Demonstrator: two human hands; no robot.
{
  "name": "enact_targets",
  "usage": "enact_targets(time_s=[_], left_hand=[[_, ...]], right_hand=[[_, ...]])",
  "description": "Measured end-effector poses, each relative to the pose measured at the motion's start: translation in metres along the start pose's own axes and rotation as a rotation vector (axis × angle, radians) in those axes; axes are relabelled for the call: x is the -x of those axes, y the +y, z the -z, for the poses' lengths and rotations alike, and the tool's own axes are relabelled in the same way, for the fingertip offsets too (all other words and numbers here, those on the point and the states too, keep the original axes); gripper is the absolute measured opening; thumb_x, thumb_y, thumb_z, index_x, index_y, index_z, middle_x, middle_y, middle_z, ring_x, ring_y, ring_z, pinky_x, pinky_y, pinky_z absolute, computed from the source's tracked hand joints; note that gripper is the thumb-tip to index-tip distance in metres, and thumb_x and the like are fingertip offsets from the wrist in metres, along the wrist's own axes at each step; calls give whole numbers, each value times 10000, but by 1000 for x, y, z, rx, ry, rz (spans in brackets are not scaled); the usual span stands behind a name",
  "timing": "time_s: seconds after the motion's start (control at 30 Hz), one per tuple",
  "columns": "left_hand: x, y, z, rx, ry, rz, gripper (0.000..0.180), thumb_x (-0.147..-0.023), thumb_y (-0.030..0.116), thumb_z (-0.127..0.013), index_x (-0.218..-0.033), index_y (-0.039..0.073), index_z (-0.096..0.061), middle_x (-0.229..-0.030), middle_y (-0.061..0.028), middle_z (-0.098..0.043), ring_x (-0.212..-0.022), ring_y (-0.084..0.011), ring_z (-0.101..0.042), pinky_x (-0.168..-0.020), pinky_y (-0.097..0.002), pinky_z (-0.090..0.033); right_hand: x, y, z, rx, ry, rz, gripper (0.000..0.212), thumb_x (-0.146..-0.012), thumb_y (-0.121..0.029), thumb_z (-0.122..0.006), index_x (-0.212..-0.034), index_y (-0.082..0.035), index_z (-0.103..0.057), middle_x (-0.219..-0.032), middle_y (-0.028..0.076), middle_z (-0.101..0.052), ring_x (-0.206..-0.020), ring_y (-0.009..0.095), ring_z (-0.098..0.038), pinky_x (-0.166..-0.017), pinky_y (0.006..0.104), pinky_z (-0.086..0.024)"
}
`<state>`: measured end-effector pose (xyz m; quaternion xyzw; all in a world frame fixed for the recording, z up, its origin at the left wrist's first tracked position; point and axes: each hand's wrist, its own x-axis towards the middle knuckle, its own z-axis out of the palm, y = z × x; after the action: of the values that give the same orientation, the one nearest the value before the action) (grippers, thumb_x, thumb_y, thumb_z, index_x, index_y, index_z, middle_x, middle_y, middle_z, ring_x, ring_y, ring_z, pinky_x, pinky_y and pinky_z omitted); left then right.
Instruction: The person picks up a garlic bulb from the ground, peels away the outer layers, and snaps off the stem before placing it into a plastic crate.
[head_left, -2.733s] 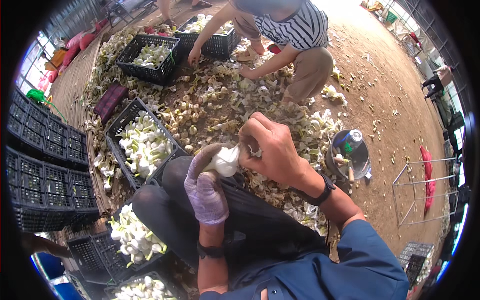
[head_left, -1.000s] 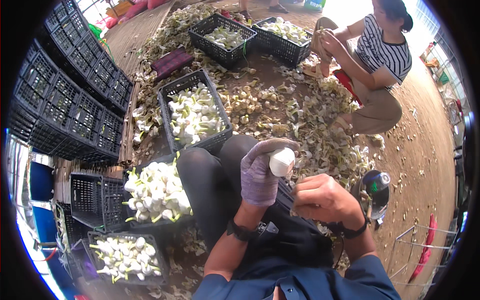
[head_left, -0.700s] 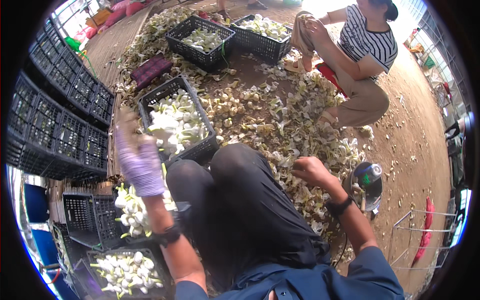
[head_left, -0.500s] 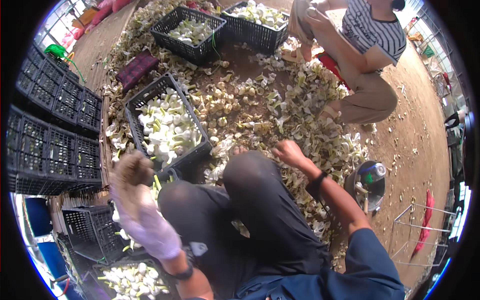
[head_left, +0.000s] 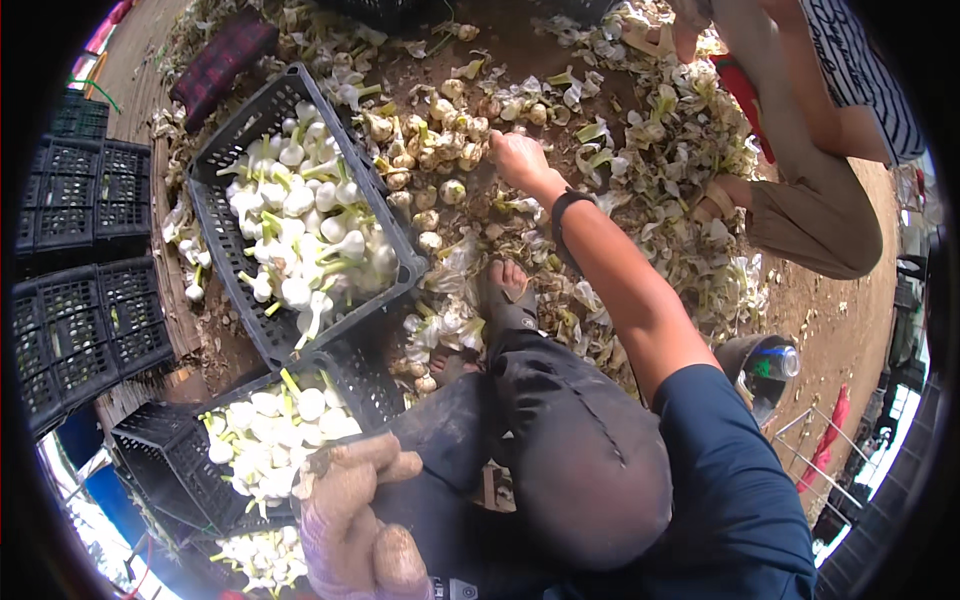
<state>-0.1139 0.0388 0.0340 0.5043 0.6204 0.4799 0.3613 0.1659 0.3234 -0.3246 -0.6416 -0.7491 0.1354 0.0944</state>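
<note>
My right hand (head_left: 522, 160), bare with a dark band on its wrist, reaches forward to a heap of untrimmed garlic bulbs (head_left: 425, 135) on the ground. Its fingers are curled and closed, and what they grip, if anything, is hidden. My left hand (head_left: 355, 515) wears a soiled, pale glove and hovers by my left thigh. Its fingers are bent but apart, with nothing seen in them. Beyond it, cleaned white garlic (head_left: 265, 435) fills a near container. A larger black plastic crate (head_left: 395, 215), also holding cleaned white garlic, stands ahead on the left.
Loose garlic skins (head_left: 640, 150) cover much of the ground. Stacked black crates (head_left: 85, 190) line the left side. A dark bucket (head_left: 750, 370) with a can in it stands right of my arm. Another person (head_left: 820, 210) sits at the upper right.
My right arm has stretched forward, bringing that hand from beside my knee to the garlic heap. My gloved left hand has dropped back toward my lap. The view has shifted downward.
</note>
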Motion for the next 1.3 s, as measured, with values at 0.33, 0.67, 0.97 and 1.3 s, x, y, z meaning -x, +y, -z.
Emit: enact_targets(time_s=[0.33,0.67,0.97,1.3], left_hand=[[-4,7,2,140,-55,-25,528,-957,333,-665,-1294,-64,-580,-1147,-250,-674,-901,-276,-697,-830,-382,-568],[14,15,-8,269,-187,-91,886,-871,600,-755,-1464,-13,-516,-1296,-111,-643,-1146,-195,-622,-1009,-332,-495],[56,23,19,630,-131,-292,730,-850,277,-870,-1432,43,-497,-1322,-90,-611,-1132,-202,-635,-974,-344,-529],[60,7,34,595,-174,-387,678,-841,26,-833,-1425,51,-489,-1365,-81,-580,-1230,-185,-589,-1028,-328,-501]], right_hand=[[78,-59,100,-1008,-115,-33,236,-912,0,-615,-1136,5,-691,-999,97,-741,-936,150,-697,-820,341,-578],[236,-175,313,-1267,-63,468,107,-981,-51,-679,-1045,27,-644,-1017,84,-719,-940,166,-705,-797,311,-586],[306,-234,366,-1203,97,266,317,-901,95,-542,-1201,11,-604,-1053,48,-684,-1006,144,-673,-878,299,-551],[354,-283,370,-1437,-205,192,178,-1023,-70,-550,-1104,1,-691,-845,16,-664,-762,70,-644,-677,245,-536]])
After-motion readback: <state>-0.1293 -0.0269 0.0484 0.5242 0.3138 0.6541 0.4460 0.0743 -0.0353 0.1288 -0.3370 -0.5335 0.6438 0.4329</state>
